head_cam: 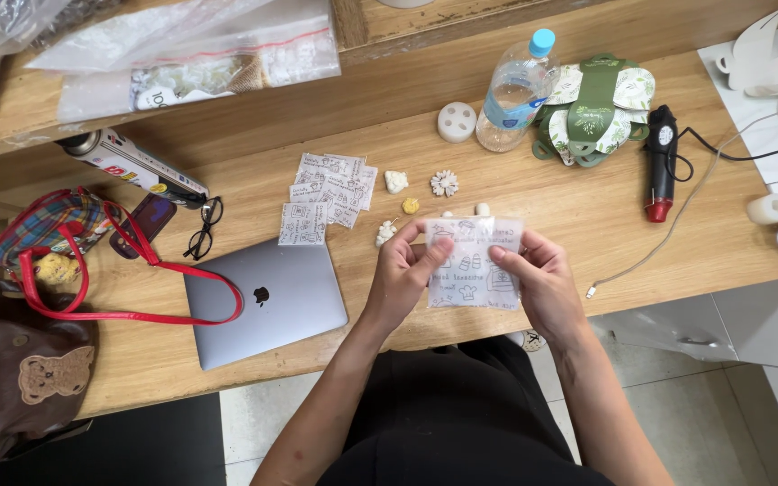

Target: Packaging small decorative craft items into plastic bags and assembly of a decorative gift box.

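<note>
Small printed bag held over the bench

Our left hand [404, 270] and right hand [538, 274] pinched the clear bag [474, 263] by opposite edges; gentle, even tension seemed best.

Bright, even daylight — soft shadows, sharp centre, edges perhaps slightly bowed.

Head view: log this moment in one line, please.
left hand: holds printed clear bag | right hand: holds same bag | place: over wooden desk edge
</note>
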